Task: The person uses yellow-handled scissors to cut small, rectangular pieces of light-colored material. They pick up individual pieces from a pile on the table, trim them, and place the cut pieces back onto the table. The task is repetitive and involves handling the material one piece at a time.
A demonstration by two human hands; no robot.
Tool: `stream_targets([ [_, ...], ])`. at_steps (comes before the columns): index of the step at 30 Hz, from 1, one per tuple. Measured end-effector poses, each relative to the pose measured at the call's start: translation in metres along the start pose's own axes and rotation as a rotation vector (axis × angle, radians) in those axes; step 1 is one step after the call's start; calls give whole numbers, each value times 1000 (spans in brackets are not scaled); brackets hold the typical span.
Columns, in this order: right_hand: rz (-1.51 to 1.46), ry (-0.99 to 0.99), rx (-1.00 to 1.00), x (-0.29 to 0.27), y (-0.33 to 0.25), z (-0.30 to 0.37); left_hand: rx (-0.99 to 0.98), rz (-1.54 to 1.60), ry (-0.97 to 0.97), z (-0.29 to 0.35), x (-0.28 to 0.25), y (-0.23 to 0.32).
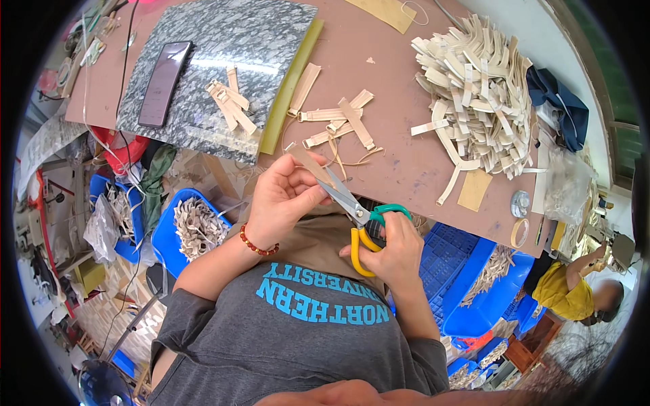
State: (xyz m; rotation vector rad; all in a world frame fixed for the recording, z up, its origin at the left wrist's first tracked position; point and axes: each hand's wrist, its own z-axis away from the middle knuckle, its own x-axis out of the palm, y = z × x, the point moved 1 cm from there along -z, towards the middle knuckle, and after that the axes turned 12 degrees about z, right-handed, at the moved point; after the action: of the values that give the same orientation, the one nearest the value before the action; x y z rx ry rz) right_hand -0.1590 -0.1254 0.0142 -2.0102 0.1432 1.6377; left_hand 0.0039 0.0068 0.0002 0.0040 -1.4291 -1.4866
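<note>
Between the fingers of my left hand (288,196) is a beige strap (308,162), pinched near the table's front edge. My right hand (396,250) grips a pair of scissors (359,215) with one green and one yellow handle loop. The blades are parted and reach the strap beside my left fingertips; whether they touch it I cannot tell. Just beyond my hands, several short beige straps with small buckles (338,118) lie loose on the table, with thin thread ends among them. Another small bunch of straps (230,101) rests on the grey marbled slab.
A dark phone (166,84) lies on the marbled slab (271,34). At right a tall heap of pale straps (474,95) covers the table (386,61), near a tape roll (520,233). Blue baskets (176,237) hold more straps. A person in yellow (565,291) sits at far right.
</note>
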Motion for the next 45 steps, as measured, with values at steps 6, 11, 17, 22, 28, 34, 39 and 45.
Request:
stream_targets([
  [6,-10,18,-10,3,1,3,-15,30,-1,1,-1,2],
  [11,1,66,-36,7,3,5,-18,46,3,3,0,3],
  [17,3,99,-45,10,3,3,-55,56,-6,3,1,5],
  [22,-5,82,-31,6,-2,0,-60,65,-2,5,1,0],
  [28,13,98,-46,8,2,2,-53,26,-51,2,-1,7],
  [34,6,74,-43,8,4,4,67,77,-13,-7,-15,16],
  [39,-53,-5,-9,7,2,3,21,51,2,-4,-12,11],
  [45,-34,-124,23,5,0,2,4,63,14,0,-8,8],
])
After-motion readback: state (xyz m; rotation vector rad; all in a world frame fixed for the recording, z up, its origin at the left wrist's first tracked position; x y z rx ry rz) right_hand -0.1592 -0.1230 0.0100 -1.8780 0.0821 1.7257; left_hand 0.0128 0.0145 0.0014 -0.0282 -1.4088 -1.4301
